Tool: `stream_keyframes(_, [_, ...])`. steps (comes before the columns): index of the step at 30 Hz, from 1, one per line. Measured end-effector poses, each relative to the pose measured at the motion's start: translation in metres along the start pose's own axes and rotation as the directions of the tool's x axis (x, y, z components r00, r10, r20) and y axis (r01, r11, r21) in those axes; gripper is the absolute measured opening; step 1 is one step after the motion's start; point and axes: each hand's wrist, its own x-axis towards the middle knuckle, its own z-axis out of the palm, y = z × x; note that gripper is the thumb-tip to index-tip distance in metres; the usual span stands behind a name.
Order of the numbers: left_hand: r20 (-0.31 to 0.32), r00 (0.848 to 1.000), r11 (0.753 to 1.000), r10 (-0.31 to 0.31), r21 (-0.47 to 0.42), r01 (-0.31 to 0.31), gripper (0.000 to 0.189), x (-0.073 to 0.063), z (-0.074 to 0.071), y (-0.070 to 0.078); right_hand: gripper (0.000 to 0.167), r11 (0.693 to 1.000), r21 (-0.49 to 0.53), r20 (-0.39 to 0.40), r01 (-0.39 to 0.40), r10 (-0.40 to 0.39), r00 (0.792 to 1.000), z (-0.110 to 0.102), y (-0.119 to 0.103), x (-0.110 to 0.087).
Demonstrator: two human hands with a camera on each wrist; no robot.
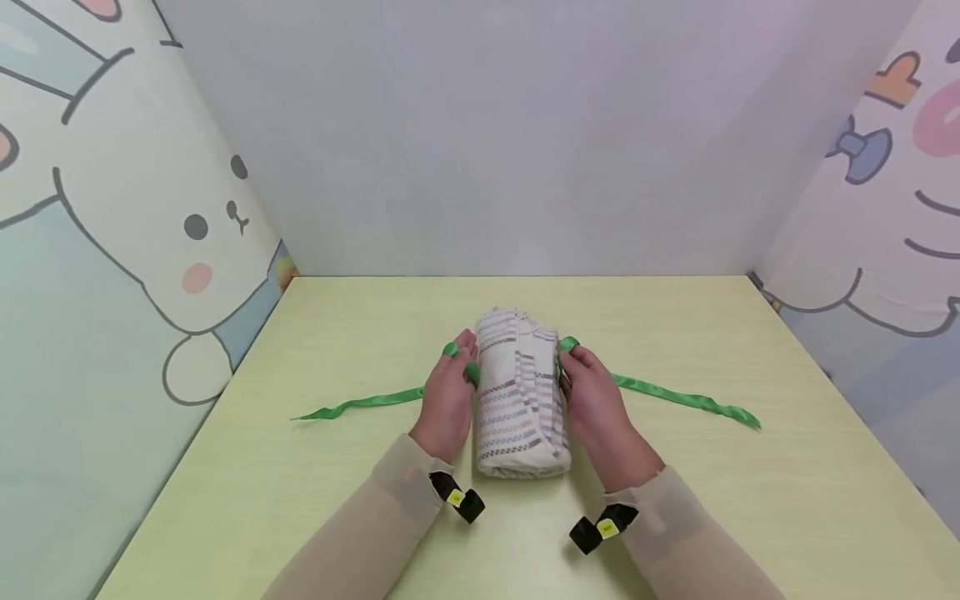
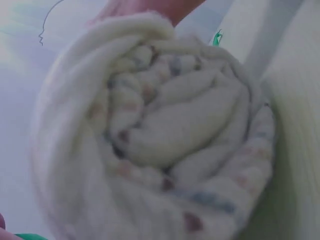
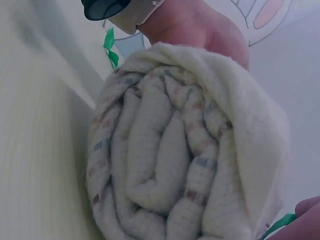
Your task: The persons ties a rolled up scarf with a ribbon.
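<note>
A rolled towel (image 1: pixel 517 408), cream with checked stripes in brown, blue and pink, lies lengthwise between the two hands. To its left, my left hand (image 1: pixel 447 404) holds a green ribbon (image 1: pixel 375 401) close against the towel's side. Opposite it, my right hand (image 1: pixel 596 400) pinches the ribbon near the towel's upper right edge. Tails of ribbon trail outward past both hands. Both wrist views look onto the coiled end of the towel (image 2: pixel 185 125), which covers most of the fingers. The stretch of ribbon beneath the roll is hidden.
A pale yellow table (image 1: pixel 360 325) bears the towel and the ribbon. Behind it stands a plain whitish wall (image 1: pixel 510 142), with cartoon-printed panels on the left (image 1: pixel 112 275) and right (image 1: pixel 870 242). Small black cameras (image 1: pixel 470 506) are strapped over both sleeves.
</note>
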Motion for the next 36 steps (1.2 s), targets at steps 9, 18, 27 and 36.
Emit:
stream_keyframes(9, [0.028,0.996,0.992,0.082,-0.099,-0.079,0.050,-0.005,0.007,0.002,0.041,0.996,0.093,-0.083,-0.008,0.016,0.996,-0.001,-0.007,-0.003])
stream_keyframes(18, [-0.004,0.996,0.976,0.086,-0.201,-0.085,0.047,-0.011,0.014,0.002,0.044,0.944,0.317,0.003,-0.090,0.094,0.996,-0.003,-0.015,-0.010])
stream_keyframes(27, [-0.052,0.991,0.946,0.123,-0.296,-0.132,0.047,-0.007,0.016,0.004,0.042,0.900,0.422,0.032,-0.108,0.105,0.994,-0.003,-0.023,-0.012])
stream_keyframes(36, [-0.086,0.987,0.937,0.136,-0.312,-0.157,0.048,-0.002,0.019,0.017,0.053,0.895,0.444,0.054,-0.042,0.020,0.998,0.008,-0.033,-0.011])
